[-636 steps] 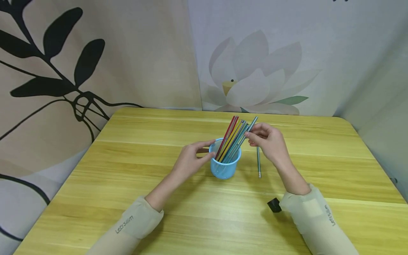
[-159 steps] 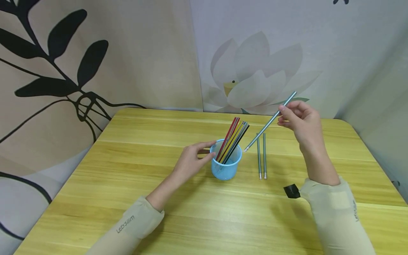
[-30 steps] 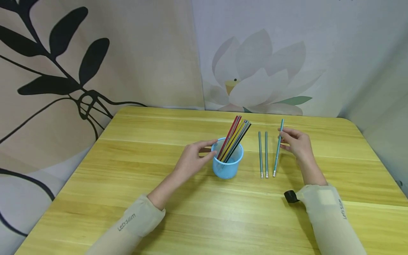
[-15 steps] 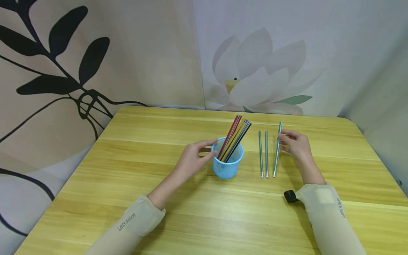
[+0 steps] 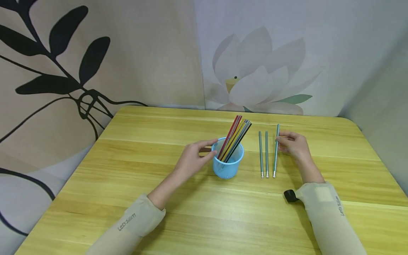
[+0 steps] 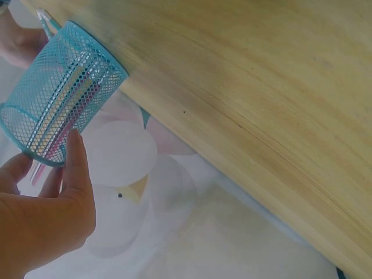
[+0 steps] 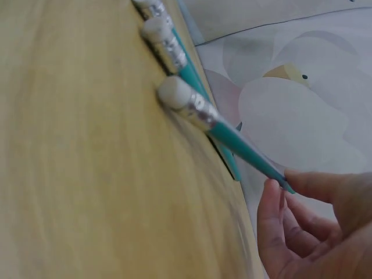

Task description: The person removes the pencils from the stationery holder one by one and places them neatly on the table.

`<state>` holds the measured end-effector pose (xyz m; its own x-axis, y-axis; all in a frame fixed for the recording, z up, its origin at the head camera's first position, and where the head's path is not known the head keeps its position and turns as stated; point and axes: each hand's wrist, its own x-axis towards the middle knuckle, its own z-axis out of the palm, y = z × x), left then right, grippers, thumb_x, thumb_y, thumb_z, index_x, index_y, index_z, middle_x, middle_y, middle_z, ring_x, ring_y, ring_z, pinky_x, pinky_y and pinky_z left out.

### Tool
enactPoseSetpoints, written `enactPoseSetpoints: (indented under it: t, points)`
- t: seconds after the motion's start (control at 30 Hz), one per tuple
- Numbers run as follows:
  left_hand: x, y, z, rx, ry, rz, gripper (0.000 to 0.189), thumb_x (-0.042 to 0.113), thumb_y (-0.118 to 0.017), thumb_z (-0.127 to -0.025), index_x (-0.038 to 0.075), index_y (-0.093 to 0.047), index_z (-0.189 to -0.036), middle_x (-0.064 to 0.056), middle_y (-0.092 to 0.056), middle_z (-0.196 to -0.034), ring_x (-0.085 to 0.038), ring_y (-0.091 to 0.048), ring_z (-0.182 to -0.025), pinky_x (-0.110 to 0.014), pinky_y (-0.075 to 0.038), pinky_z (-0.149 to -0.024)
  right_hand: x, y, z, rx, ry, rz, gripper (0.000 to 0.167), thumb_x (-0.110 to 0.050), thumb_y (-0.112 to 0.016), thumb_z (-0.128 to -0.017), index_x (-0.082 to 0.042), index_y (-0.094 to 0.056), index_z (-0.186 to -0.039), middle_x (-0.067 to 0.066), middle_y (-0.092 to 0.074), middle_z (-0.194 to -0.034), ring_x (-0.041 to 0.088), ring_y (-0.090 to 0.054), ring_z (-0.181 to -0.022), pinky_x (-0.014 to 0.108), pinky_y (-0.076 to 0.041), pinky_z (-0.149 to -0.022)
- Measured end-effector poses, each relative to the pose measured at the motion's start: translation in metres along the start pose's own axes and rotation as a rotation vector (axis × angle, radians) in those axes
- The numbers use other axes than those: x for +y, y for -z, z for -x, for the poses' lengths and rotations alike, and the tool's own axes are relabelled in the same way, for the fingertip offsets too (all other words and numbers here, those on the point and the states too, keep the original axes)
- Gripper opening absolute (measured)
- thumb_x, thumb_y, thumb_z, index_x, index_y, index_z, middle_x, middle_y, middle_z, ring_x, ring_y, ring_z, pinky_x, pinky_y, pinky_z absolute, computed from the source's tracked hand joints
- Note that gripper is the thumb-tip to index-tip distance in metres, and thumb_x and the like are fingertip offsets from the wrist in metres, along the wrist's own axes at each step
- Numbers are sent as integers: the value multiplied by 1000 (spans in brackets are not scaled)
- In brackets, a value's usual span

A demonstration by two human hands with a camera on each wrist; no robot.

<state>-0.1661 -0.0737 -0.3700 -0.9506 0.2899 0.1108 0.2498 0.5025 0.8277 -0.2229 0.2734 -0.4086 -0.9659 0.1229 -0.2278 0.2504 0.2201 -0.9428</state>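
Left wrist alone: distinctly meshed cup (image 6: 61, 96)

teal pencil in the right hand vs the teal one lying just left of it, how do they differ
The right hand pinches the held teal pencil; the lying teal pencil is untouched. In the head view, the held teal pencil's far end leans rightward; the lying teal pencil runs nearly straight away. Both have white erasers in silvery ferrules.

There are two hands (image 5: 191, 158) (image 5: 294, 146), one blue cup (image 5: 225, 170) and three teal pencils (image 5: 261, 154) (image 5: 266, 154) (image 5: 275, 159) outside.
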Motion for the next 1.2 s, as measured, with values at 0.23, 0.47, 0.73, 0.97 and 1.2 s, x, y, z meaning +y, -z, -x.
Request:
enactPoseSetpoints:
  t: [0.23, 0.47, 0.73, 0.97, 1.2]
  points:
    - [1, 0, 0, 3, 2, -2, 39, 20, -68, -96, 13, -64, -134, -13, -66, -133, -33, -70, -110, -38, -62, -87, 2, -2, -3, -27, -15, 39, 54, -19, -60, -100, 7, -44, -145, -19, -62, -82, -4, -64, -71, 17, -60, -73]
    - [1, 0, 0, 5, 0, 0, 39, 19, -68, -95, 13, -64, -134, -13, -67, -131, -33, -71, -110, -38, -62, -87, 1, -5, -4, -27, -37, 58, 52, -17, -59, -101, 6, -44, -145, -14, -59, -89, -3, -63, -71, 17, -60, -74]
    - [1, 0, 0, 5, -3, 1, 39, 19, -68, -95, 13, -64, -134, -13, -67, -131, -32, -71, -109, -37, -62, -87, 2, -6, -5, -41, -37, 70, 49, -14, -57, -101, 8, -45, -143, -14, -60, -88, -2, -64, -70, 17, -60, -73]
    - [1, 0, 0, -1, -3, 6, 39, 19, -68, -96, 12, -64, -134, -13, -66, -133, -33, -71, -110, -38, -62, -88, 6, -6, -9, -46, -18, 129, 47, -13, -58, -101, 10, -47, -140, -10, -60, -88, -2, -64, -68, 17, -60, -71]
    - [0, 0, 0, -6, -4, 6, 39, 19, -68, -96, 12, -64, -134, -13, -66, -133, -33, -70, -110, -38, -62, -88, 5, -8, -10, -38, -4, 203, 45, -10, -56, -101, 12, -48, -139, 2, -60, -95, -2, -64, -66, 17, -60, -69]
